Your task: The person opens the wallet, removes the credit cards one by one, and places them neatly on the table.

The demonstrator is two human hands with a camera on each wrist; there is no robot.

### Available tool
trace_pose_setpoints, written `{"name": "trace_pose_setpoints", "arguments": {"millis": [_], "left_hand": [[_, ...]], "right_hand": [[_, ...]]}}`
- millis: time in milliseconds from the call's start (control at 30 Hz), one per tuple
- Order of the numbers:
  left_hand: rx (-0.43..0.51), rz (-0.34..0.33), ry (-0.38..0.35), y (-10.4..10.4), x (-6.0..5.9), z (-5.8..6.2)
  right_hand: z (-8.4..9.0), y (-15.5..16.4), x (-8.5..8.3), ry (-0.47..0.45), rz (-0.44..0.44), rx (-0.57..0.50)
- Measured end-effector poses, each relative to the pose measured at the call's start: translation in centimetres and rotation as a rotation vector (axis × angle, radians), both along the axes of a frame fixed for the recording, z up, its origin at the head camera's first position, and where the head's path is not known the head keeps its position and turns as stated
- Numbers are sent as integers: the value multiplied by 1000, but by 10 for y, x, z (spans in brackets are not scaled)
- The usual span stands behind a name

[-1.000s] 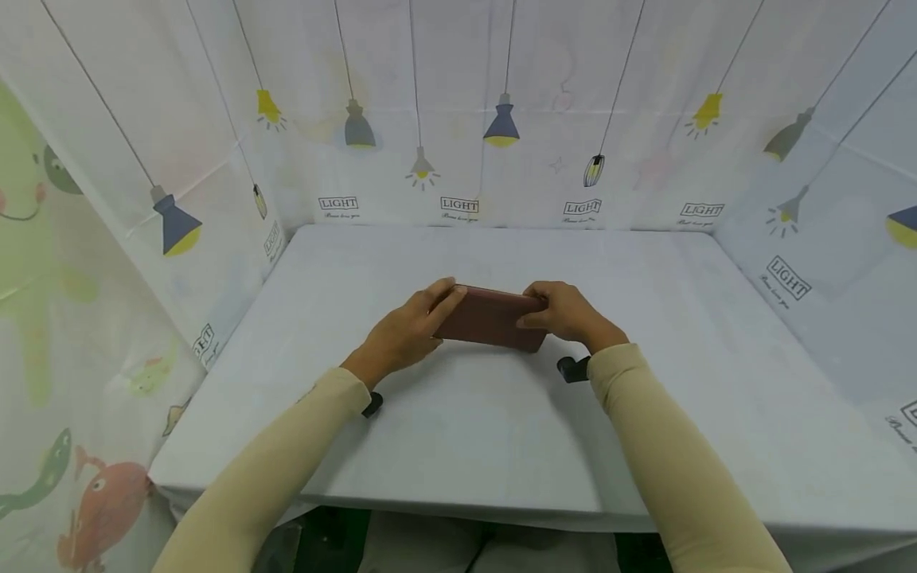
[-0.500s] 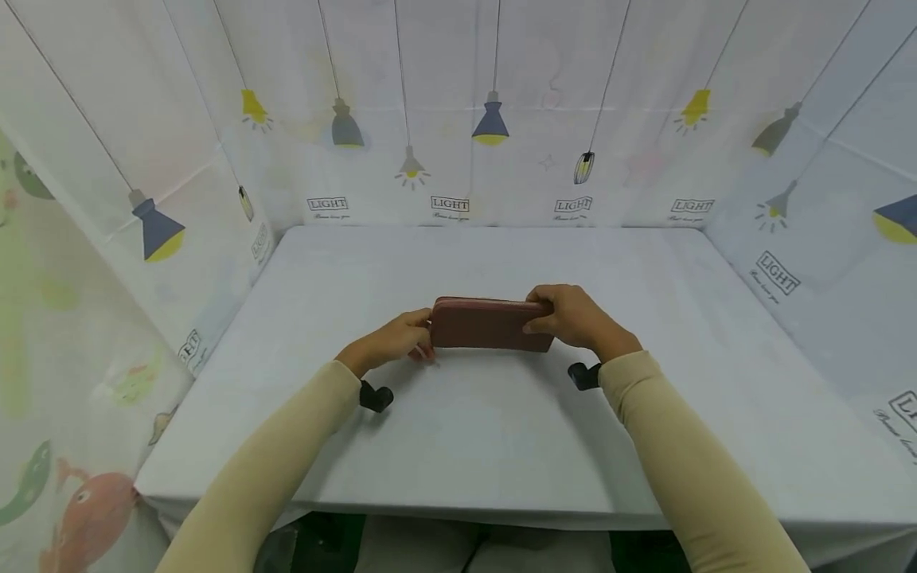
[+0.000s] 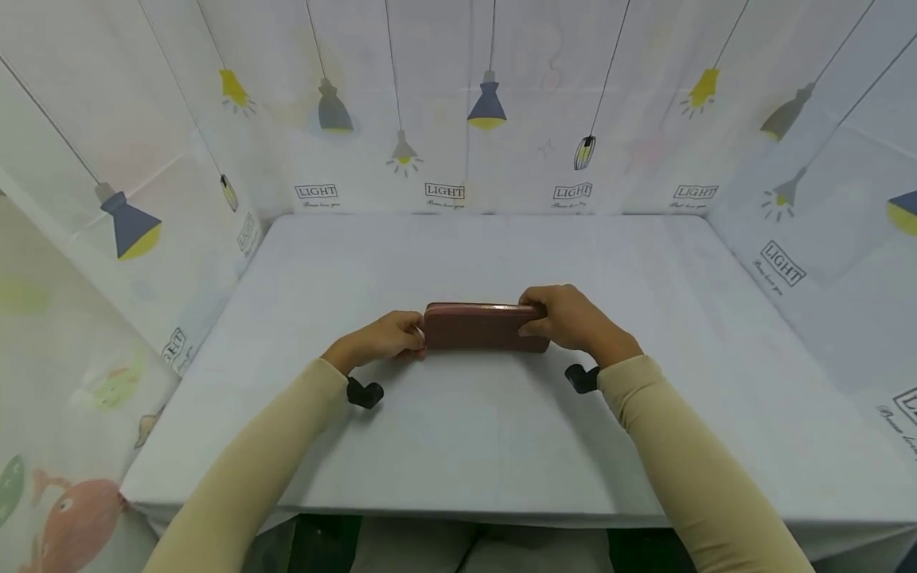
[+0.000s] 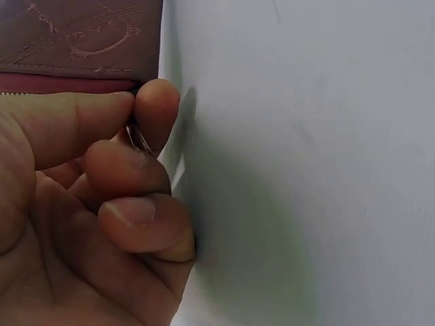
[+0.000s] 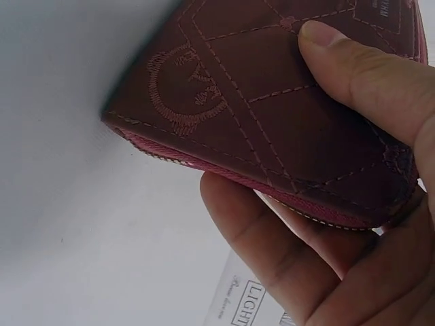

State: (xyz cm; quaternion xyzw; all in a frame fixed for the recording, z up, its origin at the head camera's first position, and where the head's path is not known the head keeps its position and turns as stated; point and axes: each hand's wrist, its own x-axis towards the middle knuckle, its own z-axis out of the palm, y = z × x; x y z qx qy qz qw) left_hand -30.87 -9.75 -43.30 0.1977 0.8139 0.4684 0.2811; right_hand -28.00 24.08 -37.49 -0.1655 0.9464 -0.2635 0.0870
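Your right hand [image 3: 573, 318] grips the soft, light zip wallet [image 3: 483, 327] while left fingers [image 4: 153, 109] pinch its zipper pull [image 4: 138, 138].

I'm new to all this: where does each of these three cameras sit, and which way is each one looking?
Head: worn on the person's head, looking forward and down at the white table; both sleeved arms show, left hand and right hand at the ends of a reddish-brown zip wallet.
Left wrist: on the left wrist, looking along the palm; curled fingers pinch a small metal zip pull at the wallet's end.
Right wrist: on the right wrist, looking up the palm; thumb and fingers grip the wallet's stitched face.
All three views show the wallet.
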Motion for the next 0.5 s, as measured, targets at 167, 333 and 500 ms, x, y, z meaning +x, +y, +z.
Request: {"name": "trace_pose_setpoints", "arguments": {"millis": [167, 333, 500], "left_hand": [[-7, -49, -36, -8, -11, 0], [14, -134, -46, -14, -16, 1], [72, -143, -89, -24, -22, 12]], "right_hand": [[5, -7, -5, -10, 34, 22], [5, -7, 0, 24, 77, 68], [2, -6, 0, 55, 107, 87]]}}
